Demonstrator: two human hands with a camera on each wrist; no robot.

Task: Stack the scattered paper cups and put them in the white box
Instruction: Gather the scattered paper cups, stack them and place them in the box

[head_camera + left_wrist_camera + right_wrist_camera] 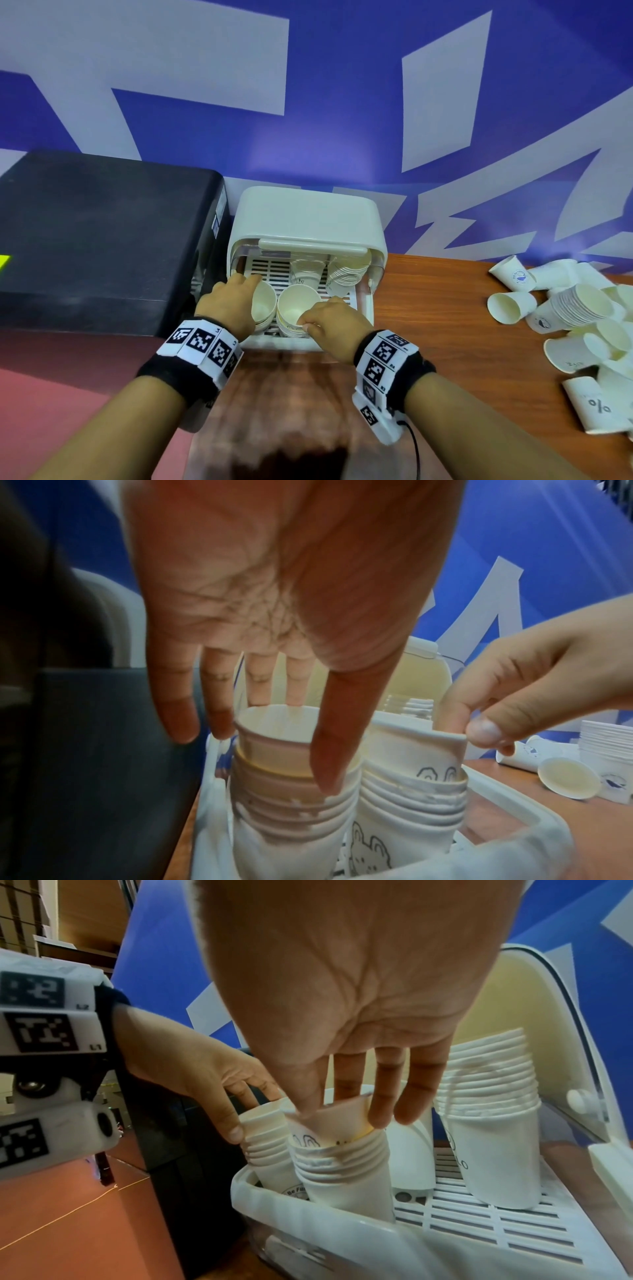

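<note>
- Sitting to the left of both hands, a black case (99, 240) stands right beside the white box (308, 219), its side wall close to the left hand's knuckles.
- The left hand (227, 303) reaches into the box's front left corner and holds the left stack of cups (291, 791): its thumb lies down the near side of the stack, two fingers go behind the top cup's rim, and the other two hang outside it to the left.
- Just right of that, touching it, stands the right stack of cups (296, 310), whose top cup sticks up out of the nested rims below (drawn ears show on its wall in the left wrist view).
- The right hand (334, 323) pinches the rim of that top cup, thumb inside and fingers outside, as the right wrist view shows.
- Beyond the fingertips of both hands, deeper in the box, a single cup (306, 272) stands on the slatted floor, and to its right a tall stack (493, 1123) leans under the raised lid (313, 246).
- The box rests on a wooden table (445, 325), which runs on to the right of the right hand.
- Well apart to the right of the right hand lies a pile of loose cups (513, 306), most on their sides, with one short nested stack (579, 305) among them (prints on a few are too small to read).
</note>
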